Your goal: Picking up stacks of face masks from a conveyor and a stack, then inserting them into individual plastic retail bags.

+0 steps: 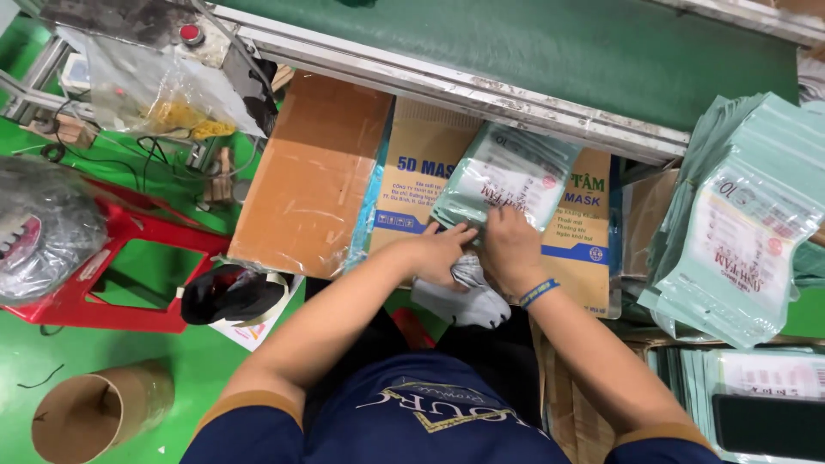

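My left hand [440, 252] and my right hand [509, 247] meet at the near end of a pale green printed pouch [509, 176] that lies over a cardboard box [425, 163]. Both hands pinch the pouch's open lower edge. A bundle of grey-white face masks [468, 296] sits under and between my hands, its far end at the pouch mouth; how far it is inside is hidden by my fingers. A blue wristband [539, 293] is on my right wrist.
A tall stack of the same green pouches [739, 232] stands at the right, with more pouches [756, 382] below it. A green conveyor belt [550, 47] runs along the top. At the left stand a red stool [112, 258], a cardboard tube [94, 412] and a brown carton flap [314, 172].
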